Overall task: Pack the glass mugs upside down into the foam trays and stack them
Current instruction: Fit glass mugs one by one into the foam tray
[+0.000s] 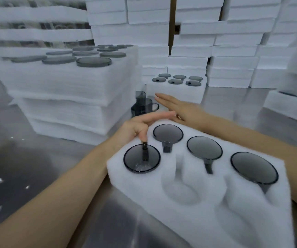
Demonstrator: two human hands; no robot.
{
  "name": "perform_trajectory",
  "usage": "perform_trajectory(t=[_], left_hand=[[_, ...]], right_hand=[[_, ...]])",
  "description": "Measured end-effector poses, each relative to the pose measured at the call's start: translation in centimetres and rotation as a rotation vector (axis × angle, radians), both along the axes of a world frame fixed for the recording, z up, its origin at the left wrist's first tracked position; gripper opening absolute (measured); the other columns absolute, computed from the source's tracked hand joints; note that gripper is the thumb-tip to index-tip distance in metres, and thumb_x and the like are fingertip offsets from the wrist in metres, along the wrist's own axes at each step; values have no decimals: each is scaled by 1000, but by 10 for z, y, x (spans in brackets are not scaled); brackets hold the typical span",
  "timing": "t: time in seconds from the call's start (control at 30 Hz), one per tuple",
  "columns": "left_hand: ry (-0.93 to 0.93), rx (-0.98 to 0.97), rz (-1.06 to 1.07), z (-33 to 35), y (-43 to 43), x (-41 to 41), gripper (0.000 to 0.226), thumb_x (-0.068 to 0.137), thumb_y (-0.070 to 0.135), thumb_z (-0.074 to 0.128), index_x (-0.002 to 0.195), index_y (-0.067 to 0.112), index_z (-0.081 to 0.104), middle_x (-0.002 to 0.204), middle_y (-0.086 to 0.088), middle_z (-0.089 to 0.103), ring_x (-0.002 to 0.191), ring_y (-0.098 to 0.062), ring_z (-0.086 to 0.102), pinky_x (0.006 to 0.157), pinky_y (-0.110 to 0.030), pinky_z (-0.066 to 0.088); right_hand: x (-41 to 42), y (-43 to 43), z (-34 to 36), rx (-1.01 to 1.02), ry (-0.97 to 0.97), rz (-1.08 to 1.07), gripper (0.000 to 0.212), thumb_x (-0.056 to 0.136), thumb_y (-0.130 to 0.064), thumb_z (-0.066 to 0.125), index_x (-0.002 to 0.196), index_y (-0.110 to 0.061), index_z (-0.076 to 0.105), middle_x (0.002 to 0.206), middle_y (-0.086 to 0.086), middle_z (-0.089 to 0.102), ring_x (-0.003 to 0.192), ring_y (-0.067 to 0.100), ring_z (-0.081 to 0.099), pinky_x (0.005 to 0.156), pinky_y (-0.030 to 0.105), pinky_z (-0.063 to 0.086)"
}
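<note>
White foam tray [213,190] sits on the steel tabletop [37,158], at its near edge. 4 smoked-glass mugs are in the tray, all base up so the rims sit protected down in the foam: 1 at the tray's left corner [142,158] and 3 along its far row [167,133] [204,148] [254,167]. 2 pockets on the tray's near side, [179,190] and [242,203], are still empty.

Left hand [140,128] is at the tray's left corner, thumb tip down on that mug's handle, likely nudging it into the handle slot. Other fingers are stretched out, so the grip is released, nothing clasped.

Right hand [181,110] is past the tray's far edge, flat and relaxed, holding nothing. It points toward 2 loose mugs [142,104] standing just beyond the tray, probably the next pick.

A filled 6-mug tray [177,90] and a stack of filled trays [72,83] sit farther behind the tray.
</note>
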State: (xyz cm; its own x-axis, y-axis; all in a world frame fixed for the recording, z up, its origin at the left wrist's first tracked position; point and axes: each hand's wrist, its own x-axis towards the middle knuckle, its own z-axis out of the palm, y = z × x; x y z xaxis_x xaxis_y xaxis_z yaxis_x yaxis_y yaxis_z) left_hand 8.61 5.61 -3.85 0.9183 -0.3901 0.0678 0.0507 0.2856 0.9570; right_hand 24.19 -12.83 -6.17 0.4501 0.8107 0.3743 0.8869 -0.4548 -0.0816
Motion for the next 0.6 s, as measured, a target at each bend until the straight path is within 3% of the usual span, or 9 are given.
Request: perform_trajectory(t=[0.07, 0.17, 0.23, 0.3, 0.4, 0.47, 0.53, 0.6], left_hand=[[11, -13, 21, -3, 1, 2, 89, 32, -1, 40, 119, -1, 57, 122, -12, 65, 107, -25, 65, 92, -36, 53], [18, -8, 25, -8, 4, 6, 81, 44, -7, 30, 119, 2, 58, 126, -11, 64, 110, -25, 64, 95, -38, 50], [13, -5, 20, -9, 5, 7, 80, 45, -7, 30, 119, 2, 58, 128, -12, 63, 112, -26, 63, 97, -38, 49], [-11, 5, 27, -8, 5, 6, 80, 45, -7, 30, 121, -1, 56, 130, -14, 61, 114, -25, 62, 98, -37, 50], [-39, 13, 53, -8, 5, 6, 84, 37, -4, 35, 119, -2, 55, 128, -18, 60, 115, -25, 61, 99, -37, 49], [-52, 50, 87, -7, 6, 6, 83, 36, 4, 36, 116, 0, 56, 120, -15, 63, 108, -22, 64, 96, -33, 50], [-39, 58, 116, -6, 6, 5, 77, 41, -2, 32, 114, 2, 57, 113, -12, 66, 102, -22, 67, 90, -33, 53], [-47, 77, 163, -4, 6, 3, 77, 44, -7, 29, 116, 0, 55, 110, -12, 66, 101, -25, 66, 90, -36, 52]], right_hand=[[2, 16, 3, -26, -13, 69, 62, 100, -35, 42, 153, -24, 12, 161, -9, 6, 143, 8, 23, 111, 29, 32], [2, 32, 2, -41, -32, 78, 60, 96, -46, 38, 151, -36, 14, 158, -11, 18, 141, 11, 28, 113, 34, 30], [1, 35, 3, -27, -9, 81, 59, 94, -47, 38, 149, -38, 20, 150, -12, 32, 132, 8, 38, 108, 33, 33], [-2, 35, 4, 34, 13, 96, 58, 94, -42, 45, 148, -31, 29, 131, -11, 41, 114, -3, 41, 96, 22, 34], [-10, 27, 4, 254, 21, 95, 52, 93, -38, 53, 137, -10, 48, 108, -2, 47, 93, 9, 51, 83, 21, 42], [-15, 13, 2, 455, -26, -6, 43, 90, -39, 60, 115, -3, 61, 97, 9, 53, 86, 19, 54, 79, 29, 48], [-19, -10, 1, 601, 22, -170, 28, 87, -27, 68, 96, -2, 63, 94, 12, 53, 82, 20, 55, 77, 34, 51], [-28, -35, 2, 725, 65, -309, 21, 86, -22, 70, 91, -2, 64, 93, 7, 51, 80, 17, 54, 76, 21, 52]])
